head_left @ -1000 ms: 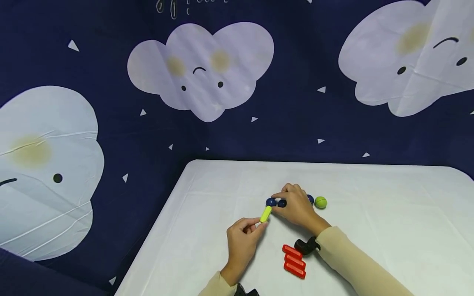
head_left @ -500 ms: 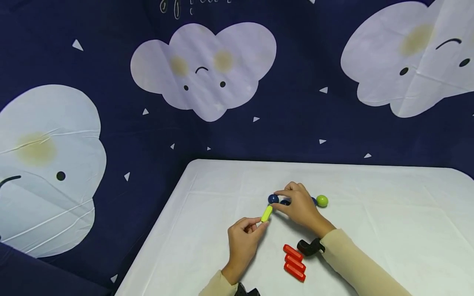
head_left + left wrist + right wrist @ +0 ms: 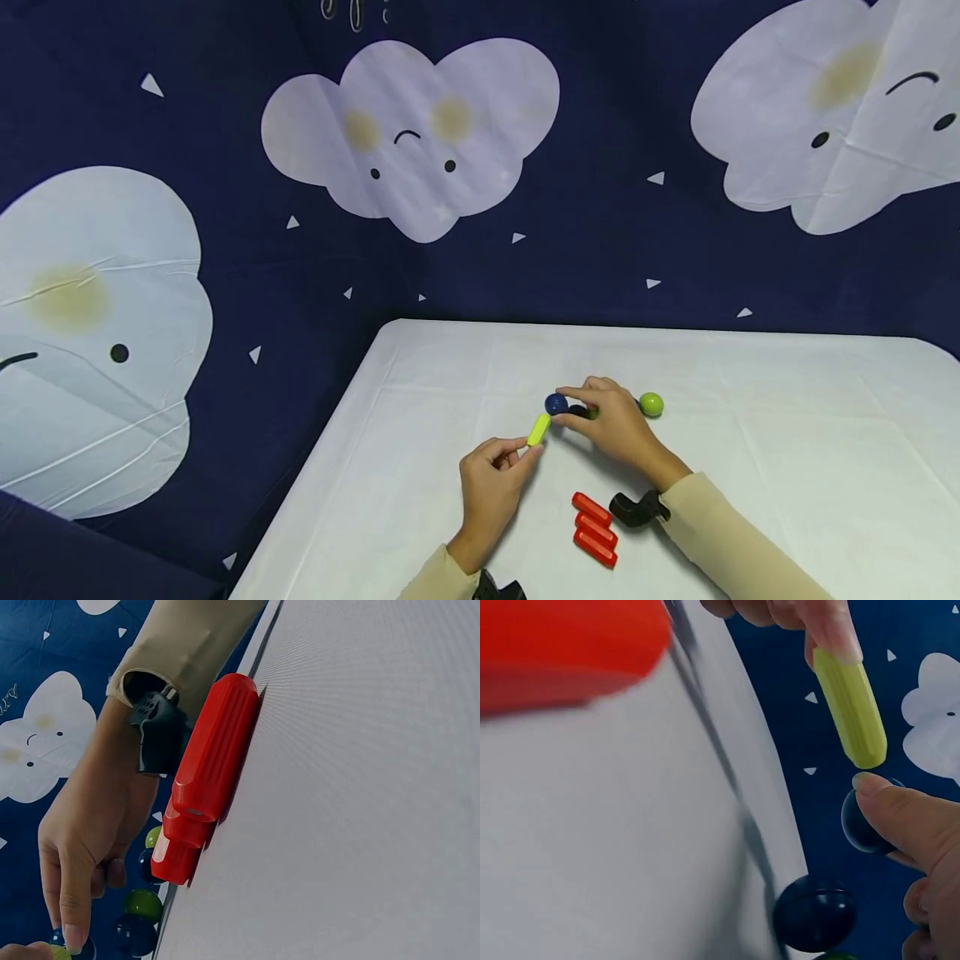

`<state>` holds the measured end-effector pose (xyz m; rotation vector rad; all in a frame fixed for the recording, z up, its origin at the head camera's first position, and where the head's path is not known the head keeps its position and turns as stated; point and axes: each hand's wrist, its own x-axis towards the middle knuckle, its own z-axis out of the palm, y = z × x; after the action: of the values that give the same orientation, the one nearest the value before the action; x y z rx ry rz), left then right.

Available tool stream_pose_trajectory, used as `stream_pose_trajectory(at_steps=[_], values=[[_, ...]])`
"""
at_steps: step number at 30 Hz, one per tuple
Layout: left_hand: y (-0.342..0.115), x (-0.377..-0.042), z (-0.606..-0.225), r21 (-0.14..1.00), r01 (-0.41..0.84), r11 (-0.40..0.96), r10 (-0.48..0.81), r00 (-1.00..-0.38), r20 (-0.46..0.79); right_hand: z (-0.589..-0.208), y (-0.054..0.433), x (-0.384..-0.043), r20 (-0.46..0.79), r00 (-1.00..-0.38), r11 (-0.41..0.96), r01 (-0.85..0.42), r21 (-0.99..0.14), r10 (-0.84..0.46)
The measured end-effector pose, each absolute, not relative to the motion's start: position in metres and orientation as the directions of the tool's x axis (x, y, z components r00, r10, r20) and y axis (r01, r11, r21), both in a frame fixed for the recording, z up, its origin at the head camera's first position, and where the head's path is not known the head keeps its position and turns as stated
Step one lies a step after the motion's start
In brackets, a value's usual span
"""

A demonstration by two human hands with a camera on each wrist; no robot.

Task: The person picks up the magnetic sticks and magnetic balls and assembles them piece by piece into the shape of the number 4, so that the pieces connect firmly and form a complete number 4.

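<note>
Between thumb and fingertips, my left hand (image 3: pixel 491 487) pinches one end of a short yellow ridged stick (image 3: pixel 538 429). My right hand (image 3: pixel 622 425) pinches a glossy dark blue ball (image 3: pixel 556 404) just beyond the stick's free end. In the right wrist view a narrow gap shows between the yellow stick (image 3: pixel 853 712) and the pinched blue ball (image 3: pixel 859 825). Another blue ball (image 3: pixel 815 913) lies close by. The left wrist view has blue and green balls (image 3: pixel 142 905) in a row below the right hand, which hides part of that row in the head view.
Several red ridged sticks (image 3: pixel 596 531) lie side by side on the white table (image 3: pixel 787 433), near the right forearm. A green ball (image 3: pixel 652 405) sits right of the right hand. Black wrist cameras (image 3: pixel 637 508) are strapped on. A dark blue cloud-print cloth (image 3: pixel 600 275) hangs behind.
My right hand and its blue ball have shifted slightly right relative to the stick. A green ball now shows by the right thumb. My left hand stays nearly still with the yellow stick.
</note>
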<state>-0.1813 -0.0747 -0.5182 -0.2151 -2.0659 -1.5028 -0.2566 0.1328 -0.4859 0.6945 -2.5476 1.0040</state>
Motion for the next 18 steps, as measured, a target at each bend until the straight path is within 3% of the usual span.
stream_pose_trajectory(at_steps=[8, 18], values=[[-0.0714, -0.178, -0.5132, 0.842, 0.417, 0.342, -0.213, -0.838, 0.502, -0.4877, 0.1354, -0.2532, 0.431, -0.868, 0.582, -0.487, -0.651, -0.245], [-0.075, -0.1825, -0.5192, 0.806, 0.461, 0.37, -0.187, -0.813, 0.551, -0.4821, 0.127, -0.2506, 0.259, -0.935, 0.477, -0.347, -0.807, -0.241]])
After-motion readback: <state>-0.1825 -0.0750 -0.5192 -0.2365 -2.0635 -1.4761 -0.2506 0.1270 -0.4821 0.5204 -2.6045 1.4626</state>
